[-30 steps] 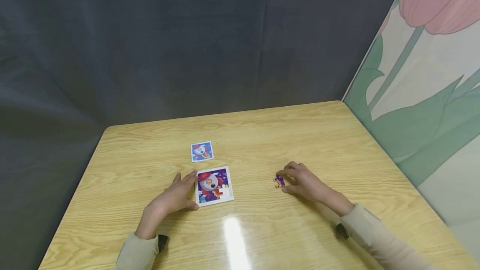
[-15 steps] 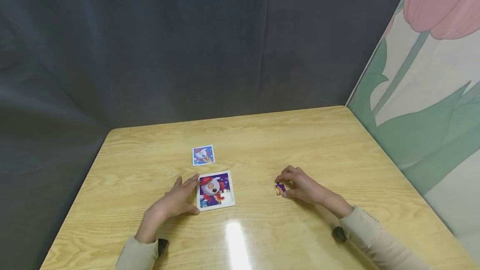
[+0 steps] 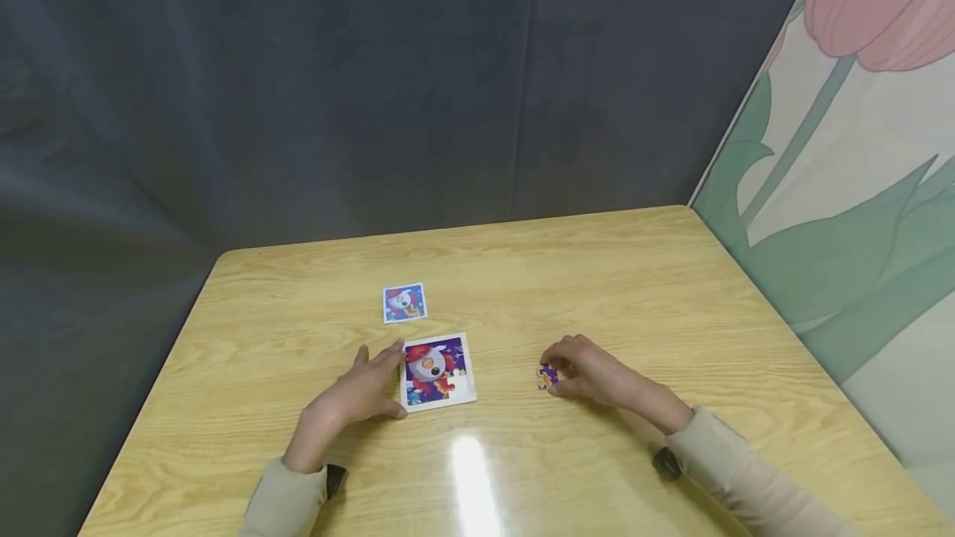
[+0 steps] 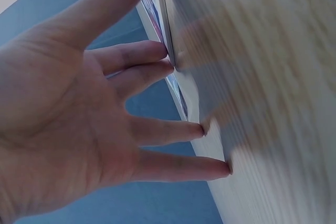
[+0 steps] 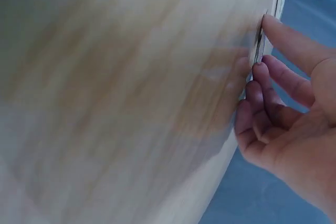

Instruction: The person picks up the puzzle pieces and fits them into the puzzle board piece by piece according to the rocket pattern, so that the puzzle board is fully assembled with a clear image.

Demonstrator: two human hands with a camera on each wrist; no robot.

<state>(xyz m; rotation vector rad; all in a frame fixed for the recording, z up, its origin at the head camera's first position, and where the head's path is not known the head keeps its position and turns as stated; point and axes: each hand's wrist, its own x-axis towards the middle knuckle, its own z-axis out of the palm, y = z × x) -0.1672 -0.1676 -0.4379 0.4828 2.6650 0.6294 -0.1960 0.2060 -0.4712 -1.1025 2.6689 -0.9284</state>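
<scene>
A white-framed jigsaw board [image 3: 468, 371] lies left of the table's middle, its picture showing a red-and-white rocket on purple. Its lower right corner is bare. Along its left edge, my left hand [image 3: 354, 392] touches the frame, the thumb at the near corner and a fingertip at the far corner. The left wrist view shows that hand's fingers straight and spread, fingertips at the frame and tabletop. To the board's right, my right hand [image 3: 593, 370] pinches a purple-and-orange jigsaw piece [image 3: 548, 377] between thumb and fingers, low over the table.
Behind the board lies a small picture card [image 3: 405, 303] with a similar rocket. The wooden table [image 3: 597, 272] ends at a dark curtain [image 3: 373, 89] at the back. A wall with painted tulips [image 3: 858, 230] runs along the right side.
The board has slid slightly to the right with my left hand. My right hand, pinching the jigsaw piece, has shifted a little left towards the board.
</scene>
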